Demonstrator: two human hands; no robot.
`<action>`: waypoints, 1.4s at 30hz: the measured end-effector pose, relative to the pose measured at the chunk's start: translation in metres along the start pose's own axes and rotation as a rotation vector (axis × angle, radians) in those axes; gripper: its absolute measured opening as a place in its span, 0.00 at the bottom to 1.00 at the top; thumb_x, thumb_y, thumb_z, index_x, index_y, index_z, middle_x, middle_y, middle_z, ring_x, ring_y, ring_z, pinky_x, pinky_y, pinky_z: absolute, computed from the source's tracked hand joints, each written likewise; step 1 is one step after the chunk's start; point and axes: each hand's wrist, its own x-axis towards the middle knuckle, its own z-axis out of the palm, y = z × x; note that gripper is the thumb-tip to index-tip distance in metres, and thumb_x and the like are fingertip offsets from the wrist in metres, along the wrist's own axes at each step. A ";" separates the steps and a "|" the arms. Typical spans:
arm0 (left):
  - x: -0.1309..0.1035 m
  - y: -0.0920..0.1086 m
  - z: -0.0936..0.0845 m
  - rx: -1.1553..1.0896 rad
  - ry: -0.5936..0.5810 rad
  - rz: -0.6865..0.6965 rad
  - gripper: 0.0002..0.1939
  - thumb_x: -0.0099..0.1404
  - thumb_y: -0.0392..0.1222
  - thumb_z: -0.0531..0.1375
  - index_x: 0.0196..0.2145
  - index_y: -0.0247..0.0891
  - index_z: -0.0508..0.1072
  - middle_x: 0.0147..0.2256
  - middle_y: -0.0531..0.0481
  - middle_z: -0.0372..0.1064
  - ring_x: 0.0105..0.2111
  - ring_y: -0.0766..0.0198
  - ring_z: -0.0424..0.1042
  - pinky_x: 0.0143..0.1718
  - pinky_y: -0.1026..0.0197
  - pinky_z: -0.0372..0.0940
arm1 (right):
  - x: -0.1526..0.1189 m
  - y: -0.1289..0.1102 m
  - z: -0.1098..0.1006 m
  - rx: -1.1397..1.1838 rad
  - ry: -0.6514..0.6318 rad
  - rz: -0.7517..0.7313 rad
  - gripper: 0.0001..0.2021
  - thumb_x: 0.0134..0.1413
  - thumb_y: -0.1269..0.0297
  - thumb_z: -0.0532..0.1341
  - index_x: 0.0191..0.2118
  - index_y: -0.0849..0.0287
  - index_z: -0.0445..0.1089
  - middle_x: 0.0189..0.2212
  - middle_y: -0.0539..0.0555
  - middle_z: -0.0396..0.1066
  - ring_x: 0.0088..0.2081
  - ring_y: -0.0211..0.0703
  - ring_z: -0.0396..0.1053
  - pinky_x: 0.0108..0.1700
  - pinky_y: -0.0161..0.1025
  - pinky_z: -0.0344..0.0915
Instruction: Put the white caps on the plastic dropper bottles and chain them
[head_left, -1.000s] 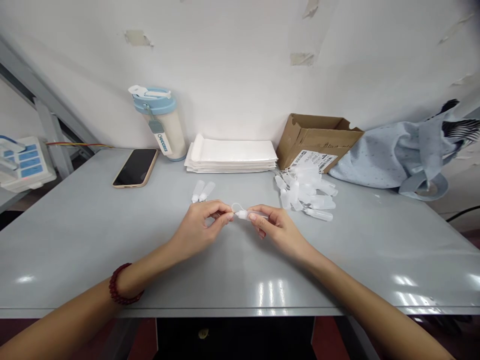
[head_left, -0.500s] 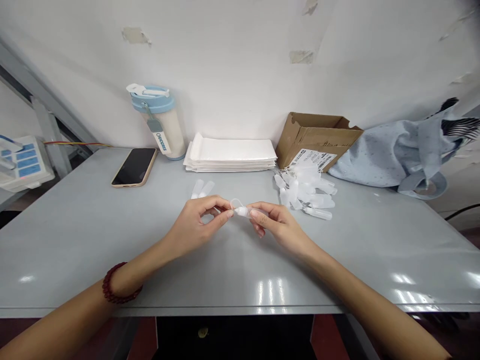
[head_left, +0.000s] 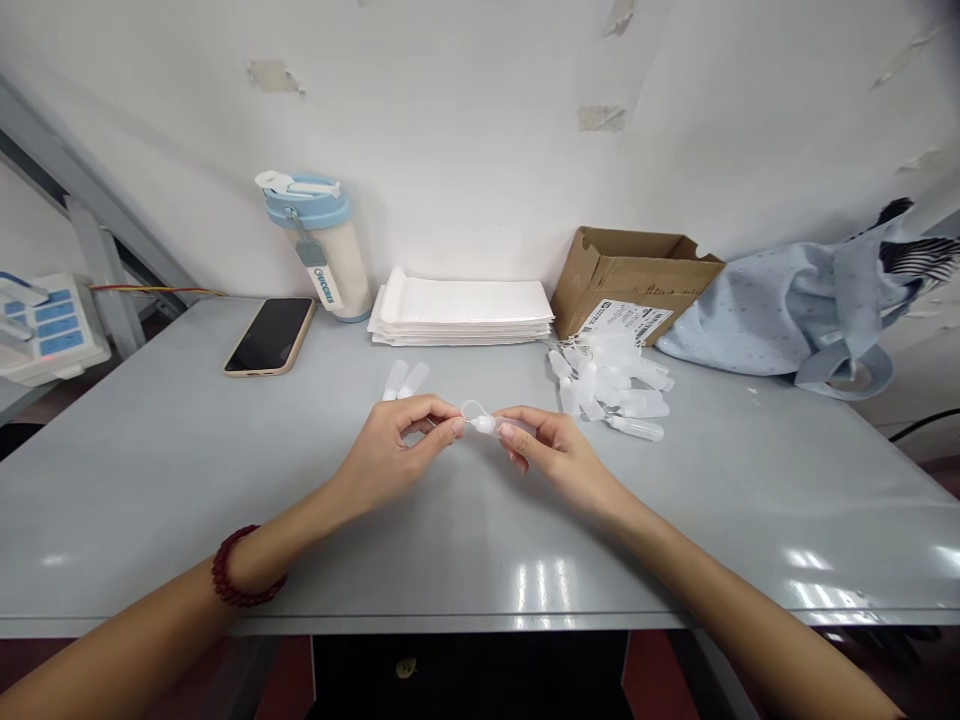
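1. Fingers of your right hand [head_left: 551,440] grasp a small translucent bottle [head_left: 486,425], thumb on the near side; you hold it roughly level, nozzle toward your left.
2. Your left hand [head_left: 401,440] has thumb and index pinched at the far end of the thin loop [head_left: 474,403], right at the nozzle. Can't tell if the tip itself is gripped too; too small.
3. Bottle location: between your two hands, above the middle of the grey table [head_left: 187,480].
4. Two similar bottles [head_left: 405,380] lie just behind your left hand, lower ends partly hidden by it.
5. Pile of the same bottles [head_left: 611,380] sits behind and to the right of your right hand, in front of the cardboard box [head_left: 637,275].
6. Box writing: white shipping label [head_left: 622,322] with barcode, small print unreadable; dark handwriting [head_left: 671,290] above it, unclear.
7. Blue-lidded tumbler [head_left: 330,260], back left: white tag [head_left: 325,286], dark letters, roughly "GUCCRES", spelling unsure.
8. Phone [head_left: 271,337] lies flat beside the tumbler, dark screen up.
9. White envelope stack [head_left: 465,310] between tumbler and box; light blue bag [head_left: 750,310] right of box.
10. Far left: white device [head_left: 56,330] with blue panels, markings too small to read.
11. Dark red beaded bracelet [head_left: 232,570] on your left wrist.
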 end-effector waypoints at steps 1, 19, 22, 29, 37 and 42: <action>0.000 -0.001 0.000 -0.010 -0.003 0.001 0.09 0.63 0.43 0.57 0.30 0.37 0.73 0.26 0.52 0.71 0.29 0.66 0.69 0.32 0.65 0.65 | 0.000 0.001 0.001 -0.004 -0.002 0.002 0.16 0.58 0.53 0.56 0.42 0.59 0.72 0.20 0.46 0.55 0.24 0.34 0.55 0.27 0.34 0.53; 0.002 -0.005 0.004 -0.084 -0.001 -0.014 0.09 0.63 0.44 0.57 0.31 0.37 0.73 0.28 0.51 0.71 0.31 0.65 0.70 0.35 0.63 0.67 | 0.000 0.006 0.010 0.014 -0.123 -0.011 0.17 0.60 0.50 0.53 0.33 0.60 0.65 0.20 0.45 0.57 0.22 0.32 0.54 0.26 0.33 0.52; 0.002 -0.007 0.007 -0.111 0.036 -0.023 0.10 0.64 0.45 0.56 0.38 0.37 0.72 0.30 0.50 0.72 0.31 0.64 0.71 0.36 0.62 0.68 | 0.001 0.008 0.017 0.119 -0.218 -0.016 0.17 0.60 0.49 0.52 0.32 0.60 0.61 0.24 0.48 0.65 0.23 0.32 0.58 0.28 0.33 0.57; -0.004 -0.011 0.018 0.193 -0.038 0.188 0.31 0.58 0.47 0.63 0.56 0.39 0.57 0.48 0.41 0.65 0.44 0.57 0.67 0.39 0.56 0.67 | 0.004 0.012 0.019 0.262 -0.140 0.001 0.16 0.61 0.49 0.51 0.36 0.59 0.61 0.30 0.53 0.70 0.31 0.39 0.68 0.35 0.37 0.64; -0.004 -0.019 0.023 0.384 -0.036 0.421 0.27 0.60 0.46 0.62 0.55 0.40 0.59 0.45 0.44 0.66 0.46 0.56 0.65 0.47 0.52 0.64 | 0.003 0.013 0.019 0.201 -0.183 -0.003 0.19 0.61 0.48 0.50 0.34 0.60 0.63 0.32 0.52 0.70 0.27 0.36 0.64 0.35 0.37 0.62; -0.003 -0.020 0.022 0.433 -0.093 0.483 0.24 0.61 0.43 0.61 0.53 0.36 0.61 0.44 0.42 0.66 0.45 0.57 0.63 0.46 0.55 0.64 | 0.004 0.016 0.014 0.087 -0.238 -0.004 0.22 0.63 0.48 0.47 0.25 0.59 0.58 0.16 0.45 0.59 0.19 0.32 0.55 0.26 0.33 0.54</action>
